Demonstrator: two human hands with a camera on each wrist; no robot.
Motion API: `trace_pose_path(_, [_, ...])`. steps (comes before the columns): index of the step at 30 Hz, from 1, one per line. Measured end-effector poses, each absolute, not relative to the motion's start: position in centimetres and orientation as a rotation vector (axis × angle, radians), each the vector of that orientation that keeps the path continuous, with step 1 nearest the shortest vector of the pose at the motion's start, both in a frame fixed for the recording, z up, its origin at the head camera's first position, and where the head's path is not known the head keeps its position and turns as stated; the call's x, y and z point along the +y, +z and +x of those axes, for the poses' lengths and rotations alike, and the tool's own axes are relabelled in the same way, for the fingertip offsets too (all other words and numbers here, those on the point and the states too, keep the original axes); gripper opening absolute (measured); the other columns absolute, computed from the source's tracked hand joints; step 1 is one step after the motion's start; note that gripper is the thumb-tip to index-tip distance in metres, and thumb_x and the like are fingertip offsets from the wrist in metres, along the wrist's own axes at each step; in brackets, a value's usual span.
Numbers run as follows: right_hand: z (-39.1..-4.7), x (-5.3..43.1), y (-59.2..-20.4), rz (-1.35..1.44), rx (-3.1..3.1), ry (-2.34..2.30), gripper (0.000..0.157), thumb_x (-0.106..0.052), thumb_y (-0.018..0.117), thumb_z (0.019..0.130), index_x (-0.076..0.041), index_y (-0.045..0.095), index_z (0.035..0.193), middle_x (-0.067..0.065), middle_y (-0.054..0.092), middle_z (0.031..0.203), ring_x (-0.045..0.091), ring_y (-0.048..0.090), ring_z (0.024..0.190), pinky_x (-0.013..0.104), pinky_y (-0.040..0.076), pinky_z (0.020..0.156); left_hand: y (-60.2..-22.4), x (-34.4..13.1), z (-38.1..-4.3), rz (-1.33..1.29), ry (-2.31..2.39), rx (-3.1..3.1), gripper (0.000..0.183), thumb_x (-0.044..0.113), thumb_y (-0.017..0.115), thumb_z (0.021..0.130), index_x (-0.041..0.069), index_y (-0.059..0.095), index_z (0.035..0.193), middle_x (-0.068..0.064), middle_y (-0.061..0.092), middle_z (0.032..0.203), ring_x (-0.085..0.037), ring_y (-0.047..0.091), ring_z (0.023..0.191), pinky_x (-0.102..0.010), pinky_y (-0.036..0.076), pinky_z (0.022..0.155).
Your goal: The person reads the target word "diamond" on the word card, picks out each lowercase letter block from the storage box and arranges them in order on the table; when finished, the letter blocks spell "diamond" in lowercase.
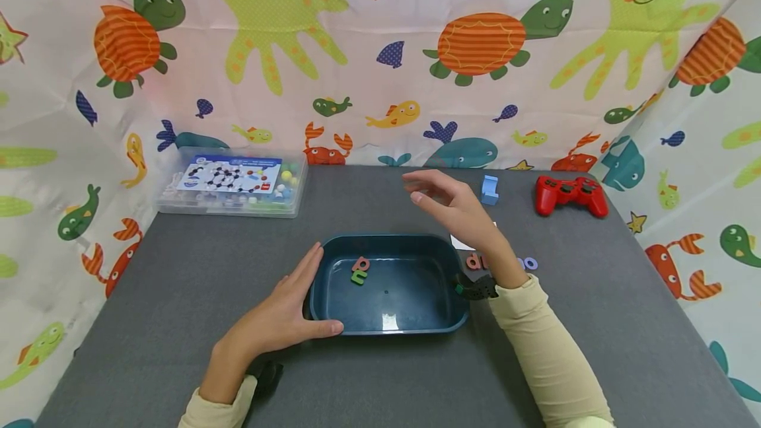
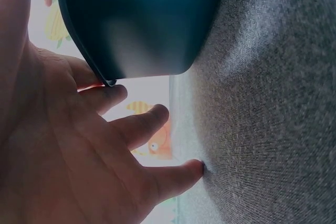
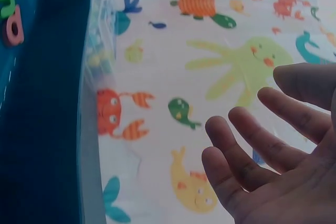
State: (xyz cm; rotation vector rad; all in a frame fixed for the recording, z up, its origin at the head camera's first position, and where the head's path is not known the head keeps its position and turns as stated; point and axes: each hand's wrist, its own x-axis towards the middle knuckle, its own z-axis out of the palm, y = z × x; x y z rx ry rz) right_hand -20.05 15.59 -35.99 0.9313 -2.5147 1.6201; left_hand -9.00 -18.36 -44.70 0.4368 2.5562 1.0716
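Note:
A dark blue plastic tub (image 1: 410, 292) stands on the grey table, with a reddish-pink letter (image 1: 361, 263) and a green letter n (image 1: 359, 277) lying at its left end. Along the tub's left side lies my left hand (image 1: 276, 316), fingers extended and thumb at the near left corner of the rim. The left wrist view shows its fingers (image 2: 139, 129) spread below the tub's edge, one tip touching the cloth. Beyond the tub's right end my right hand (image 1: 448, 207) hangs in the air with loosely bent fingers, holding nothing.
Partly hidden by my right forearm are a red letter d (image 1: 473, 261), a bluish letter o (image 1: 531, 263) and a white card (image 1: 459, 244). Farther back stand a small light blue object (image 1: 489, 190), a red game controller (image 1: 571, 197) and a clear molecule-kit box (image 1: 232, 183) at left.

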Motion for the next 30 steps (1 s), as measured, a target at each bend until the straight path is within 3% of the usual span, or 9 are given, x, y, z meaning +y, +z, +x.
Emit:
trace_pose_path(4, [-20.1,14.1,-35.9,1.034,-2.504,1.594,0.039,-0.012,0.063,0.108,-0.005,0.063,0.146,0.013,0.067,0.137,0.023,0.063,0.123,0.044,0.056,0.097,-44.7,-18.3,-9.0,0.433,1.069,2.557,0.127,0.065,0.081,0.087,0.025,-0.001,0.174,-0.001,-0.004,0.180,-0.039,0.011,0.162,-0.078,0.008,0.120])
trace_pose_path(13, [-19.9,11.0,-37.0,1.235,-2.486,1.554,0.036,-0.011,0.063,0.108,-0.004,0.066,0.143,0.007,0.068,0.133,0.020,0.063,0.113,0.039,0.055,0.097,-44.7,-18.4,-9.0,0.446,1.080,2.557,0.126,0.064,0.081,0.087,0.025,-0.001,0.174,-0.001,-0.004,0.180,-0.041,0.012,0.162,-0.080,0.011,0.118])
trace_pose_path(22, [-19.6,8.7,-38.7,1.461,-2.476,1.486,0.032,-0.007,0.064,0.106,0.001,0.068,0.137,0.012,0.071,0.125,0.020,0.067,0.103,0.041,0.057,0.095,-44.8,-18.5,-9.0,0.460,1.088,2.557,0.126,0.063,0.081,0.088,0.023,-0.002,0.174,-0.001,-0.004,0.180,-0.042,0.012,0.162,-0.081,0.012,0.117])
trace_pose_path(30, [-19.2,7.8,-40.0,1.625,-2.600,1.423,0.028,-0.003,0.066,0.105,0.003,0.071,0.132,0.017,0.070,0.120,0.022,0.068,0.093,0.039,0.060,0.083,-44.7,-18.5,-8.9,0.476,1.102,2.553,0.125,0.062,0.081,0.089,0.024,-0.003,0.174,0.000,-0.005,0.180,-0.045,0.014,0.160,-0.082,0.016,0.116])
